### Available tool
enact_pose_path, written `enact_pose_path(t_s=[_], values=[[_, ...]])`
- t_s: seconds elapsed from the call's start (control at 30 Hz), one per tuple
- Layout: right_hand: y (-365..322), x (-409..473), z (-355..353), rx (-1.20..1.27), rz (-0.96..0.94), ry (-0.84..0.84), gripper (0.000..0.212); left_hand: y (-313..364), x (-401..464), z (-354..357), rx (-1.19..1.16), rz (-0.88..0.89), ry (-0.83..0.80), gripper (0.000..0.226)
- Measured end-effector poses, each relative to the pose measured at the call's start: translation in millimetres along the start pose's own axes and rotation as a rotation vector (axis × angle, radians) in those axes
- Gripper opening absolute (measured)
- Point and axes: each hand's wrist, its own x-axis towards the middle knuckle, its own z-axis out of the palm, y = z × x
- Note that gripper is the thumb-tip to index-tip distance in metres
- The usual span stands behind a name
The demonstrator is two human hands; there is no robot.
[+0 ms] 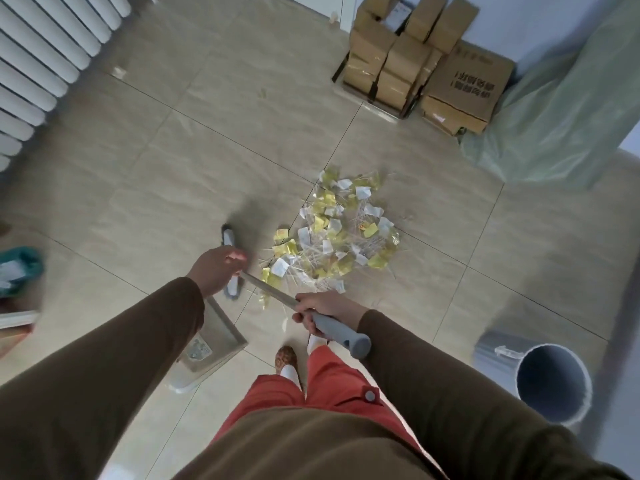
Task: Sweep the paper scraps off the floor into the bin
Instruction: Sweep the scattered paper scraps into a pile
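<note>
Both hands grip the broom handle [273,294]: right hand [323,311] clenched round its grey grip, left hand [216,270] wrapped lower down. Paper scraps [341,233] lie heaped just beyond the handle, the grey bin [540,379] well apart from it.

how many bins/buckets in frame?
1 clear one: a grey bin on the floor at lower right, mouth open, right of the paper scraps. A teal container at the left edge, holding paper, may be another; it is cut off and blurred.

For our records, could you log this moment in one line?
both hands hold broom | scraps piled on floor | bin empty
</note>
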Motion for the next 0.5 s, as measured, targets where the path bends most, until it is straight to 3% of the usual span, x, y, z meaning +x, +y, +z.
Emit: enact_pose_path(t_s=[0.07, 0.2, 0.3, 0.5], values=[[12.4, -1.6, -9.9, -0.052, -0.011, 0.071, 0.009, -13.2, -8.6, 2.0, -0.002, 0.001, -0.011, 0.024], [49.0, -18.3, -27.6, -0.068, -0.084, 0.286, 0.036, -40.0, -32.1, 10.2, -0.022, 0.016, -0.039, 0.026], [85.2, -34.4, -9.8, -0.063, -0.212, 0.433, 0.034, -58.2, -52.2, 18.2, -0.035, 0.029, -0.049, 0.022], [164.4, -70.3, 16.2, 0.003, -0.308, 0.446, 0.049, -83.5, -86.1, 33.1, -0.024, 0.066, -0.086, 0.022]])
